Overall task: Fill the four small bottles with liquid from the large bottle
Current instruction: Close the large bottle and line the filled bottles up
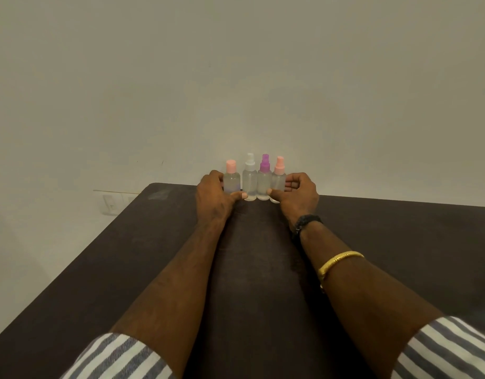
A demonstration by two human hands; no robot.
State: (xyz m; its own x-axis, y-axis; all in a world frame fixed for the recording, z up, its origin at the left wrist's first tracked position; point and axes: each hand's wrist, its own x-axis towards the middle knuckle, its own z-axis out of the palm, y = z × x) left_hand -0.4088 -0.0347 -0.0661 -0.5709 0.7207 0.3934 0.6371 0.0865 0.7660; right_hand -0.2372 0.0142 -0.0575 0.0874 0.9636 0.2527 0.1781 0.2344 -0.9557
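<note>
Squarely at the far edge of a dark table (400,242), against a plain wall (236,77), four small bottles stand upright in a tight row, side by side and seemingly touching: a pink-capped bottle (231,181), a white spray bottle (249,184), a purple spray bottle (264,184) and a pink spray bottle (278,180). A person brackets the row from both ends. The left hand (216,192) wraps the pink-capped bottle, its fingers (212,176) curled round the outer side and the thumb laid across the front of the row's base. The right hand (298,192) mirrors it on the pink spray bottle, fingers (290,184) curled in beside it and the thumb reaching along the base toward the purple one. The hold reads as squaring up, with the two hands pressing the set together so it stands as one neat line, backed by the wall. All four caps are on. The bodies are translucent and look pale inside; how full each one is cannot be told. The large bottle is not in view, so pouring seems either finished or not begun. A gold bangle (339,259) and a black wristband (307,221) sit on the right forearm; striped sleeves (113,356) frame the near edge.
</note>
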